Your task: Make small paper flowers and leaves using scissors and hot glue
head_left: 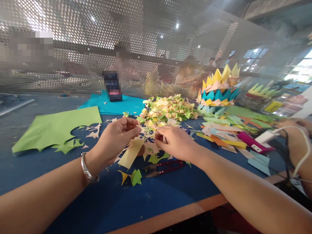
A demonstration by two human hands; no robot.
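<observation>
Your left grip (123, 130) had thumb and fingertips pressed together, seemingly pinching a small, pale paper piece (139, 125) between the two hands, while your right grip (173, 139) was curled close opposite it, thumb near the fingers; whether it held anything, you could not have told from this view. The step in hand looked like fine shaping of paper with the fingertips, and the next move appeared to call for a light, exact pinch, with both grips kept near each other so the thin stock did not crease wrongly. Just below and between the grips lay a flat, cream-coloured rectangular paper strip (131, 154), and beyond them rose a heap of small folded cream, yellow and green paper pieces (170, 109). On the nearer side of your right grip, a pair of dark-red-handled metal snips (168, 167) rested on the blue tabletop (158, 201). Left of your left grip spread a light green paper sheet with a cut-out edge (58, 125); far to the right of your right grip stood a tiered stack of pointed multicoloured paper rings (216, 97), near another person's forearm (297, 143). Behind everything ran a grey perforated metal screen (151, 35).
</observation>
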